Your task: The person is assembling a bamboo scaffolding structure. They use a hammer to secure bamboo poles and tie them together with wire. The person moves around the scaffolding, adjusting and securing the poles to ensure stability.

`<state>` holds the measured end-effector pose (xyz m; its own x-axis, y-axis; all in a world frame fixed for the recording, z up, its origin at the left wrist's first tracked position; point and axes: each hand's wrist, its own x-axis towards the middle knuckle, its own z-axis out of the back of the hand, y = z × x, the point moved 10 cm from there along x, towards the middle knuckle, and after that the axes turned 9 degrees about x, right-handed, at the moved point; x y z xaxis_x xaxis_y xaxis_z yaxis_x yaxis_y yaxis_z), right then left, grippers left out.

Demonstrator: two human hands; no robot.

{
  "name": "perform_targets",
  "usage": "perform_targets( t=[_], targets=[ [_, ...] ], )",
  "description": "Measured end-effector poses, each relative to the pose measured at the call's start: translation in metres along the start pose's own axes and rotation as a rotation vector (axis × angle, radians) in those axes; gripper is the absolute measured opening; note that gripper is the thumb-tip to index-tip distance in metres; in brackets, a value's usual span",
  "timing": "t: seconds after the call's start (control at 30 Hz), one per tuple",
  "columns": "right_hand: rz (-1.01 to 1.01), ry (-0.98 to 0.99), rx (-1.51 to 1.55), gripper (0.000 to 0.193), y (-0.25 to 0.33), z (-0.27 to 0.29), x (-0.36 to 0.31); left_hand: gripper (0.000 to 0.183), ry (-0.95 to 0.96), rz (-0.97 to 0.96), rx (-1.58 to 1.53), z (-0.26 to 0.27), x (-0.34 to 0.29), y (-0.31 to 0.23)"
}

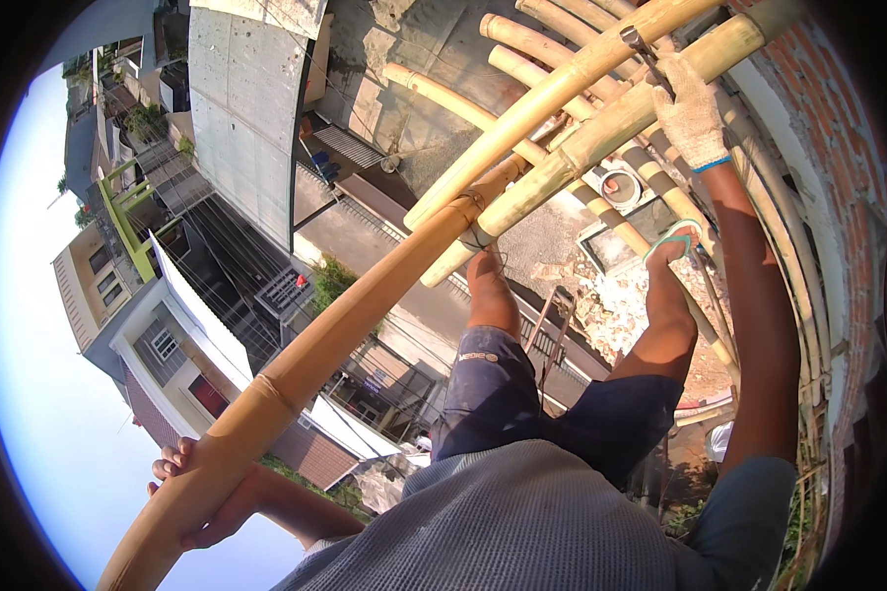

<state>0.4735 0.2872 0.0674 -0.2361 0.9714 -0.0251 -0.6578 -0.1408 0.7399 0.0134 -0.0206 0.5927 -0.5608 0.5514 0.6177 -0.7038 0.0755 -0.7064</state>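
Note:
My bare left hand is wrapped round the lower part of a thick bamboo pole, which slants up from the lower left. Dark ties bind that pole to two crossing bamboo poles, an upper one and a lower one. At the upper right, my right hand wears a knitted work glove with a blue cuff. Its fingers close round a hammer-like metal tool with a round head, beside the lower crossing pole. Part of the tool's handle is hidden by the glove.
I am high up, with one sandalled foot on bamboo. Several more poles lie across the top and right. A brick wall rises at the right. Far below are a street, rubble, a bucket and houses.

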Motion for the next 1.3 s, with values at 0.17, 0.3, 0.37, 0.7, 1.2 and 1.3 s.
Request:
perform_targets(
  t=[0.17,0.3,0.37,0.7,1.2,1.3],
  targets=[
    [-0.792,0.400,1.540,0.042,0.045,-0.079,-0.155,0.105,0.304,0.064,-0.022,-0.065,-0.077,0.069],
    [-1.089,0.647,2.048,0.069,0.095,-0.119,-0.260,0.113,0.485,0.248,0.057,-0.089,-0.143,0.126],
    [-1.162,0.680,1.931,0.060,0.093,-0.139,-0.286,0.118,0.450,0.279,0.059,-0.080,-0.168,0.145],
    [-0.491,1.210,0.437,0.055,0.075,-0.184,-0.245,0.031,0.969,1.633,0.229,-0.150,-0.477,0.280],
    [-0.229,1.270,0.338,0.037,0.140,-0.237,-0.246,0.029,1.352,0.677,0.674,-0.197,-0.477,0.310],
    [-0.285,1.274,0.262,0.033,0.134,-0.243,-0.259,0.026,1.331,0.588,0.611,-0.201,-0.474,0.306]
  ],
)
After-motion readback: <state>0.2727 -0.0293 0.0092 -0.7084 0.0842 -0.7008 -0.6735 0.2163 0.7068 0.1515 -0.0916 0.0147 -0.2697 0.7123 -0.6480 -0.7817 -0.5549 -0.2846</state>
